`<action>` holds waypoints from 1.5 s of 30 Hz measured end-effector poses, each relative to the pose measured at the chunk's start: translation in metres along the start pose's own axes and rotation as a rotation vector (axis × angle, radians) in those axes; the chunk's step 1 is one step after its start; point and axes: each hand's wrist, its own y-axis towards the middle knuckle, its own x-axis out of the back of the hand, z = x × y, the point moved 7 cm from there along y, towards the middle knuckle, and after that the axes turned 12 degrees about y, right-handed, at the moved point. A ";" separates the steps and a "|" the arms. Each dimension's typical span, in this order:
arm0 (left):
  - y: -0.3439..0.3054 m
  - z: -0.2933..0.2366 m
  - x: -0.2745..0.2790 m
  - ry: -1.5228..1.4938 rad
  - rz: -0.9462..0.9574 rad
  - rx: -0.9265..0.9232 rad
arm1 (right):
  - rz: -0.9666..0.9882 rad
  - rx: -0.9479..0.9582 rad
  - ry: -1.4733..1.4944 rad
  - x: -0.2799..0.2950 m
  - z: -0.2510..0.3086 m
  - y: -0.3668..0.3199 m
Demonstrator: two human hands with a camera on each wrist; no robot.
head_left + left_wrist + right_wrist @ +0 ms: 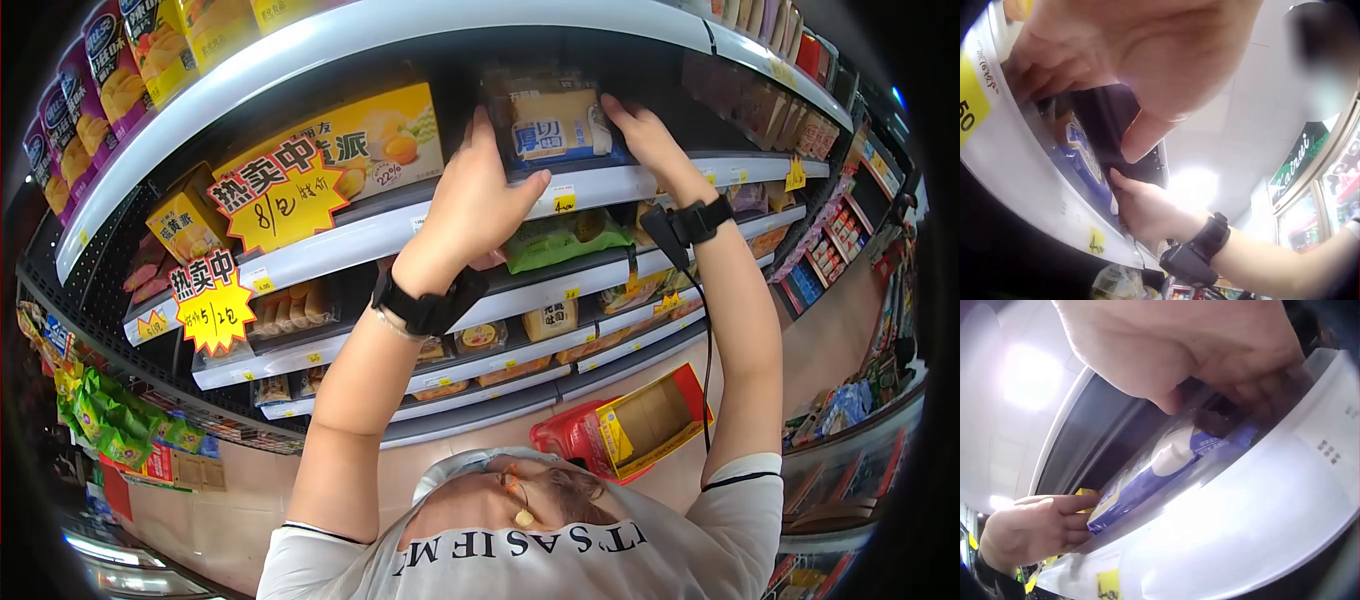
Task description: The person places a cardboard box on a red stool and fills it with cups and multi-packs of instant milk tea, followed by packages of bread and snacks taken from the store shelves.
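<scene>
A clear and blue packet of sliced bread (560, 125) lies on the shelf between the two hands; its blue side (1141, 487) faces the shelf edge in the right wrist view. At the packet's left end is the left hand (472, 195), fingers extended and thumb apart. The right hand (655, 150) is at the other end, its fingers reaching beside the wrapper. In the left wrist view the left hand (1129, 56) is large above the packet (1082, 156), with the right hand (1154, 206) beyond. Whether fingertips touch the wrapper is unclear.
A yellow box (400, 130) with a price sign stands left of the packet. The white shelf edge (600, 183) runs in front; a green package (568, 242) lies one shelf lower. A red and yellow carton (650, 425) sits on the floor.
</scene>
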 end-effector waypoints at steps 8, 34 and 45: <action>0.029 0.022 -0.030 -0.089 0.249 0.248 | 0.141 -0.187 0.090 -0.017 -0.001 0.002; 0.039 0.020 -0.044 -0.264 0.190 0.148 | 0.239 -0.278 0.299 -0.029 0.003 0.010; 0.032 0.001 -0.023 -0.348 -0.004 0.018 | -0.091 0.136 0.475 -0.013 0.034 -0.006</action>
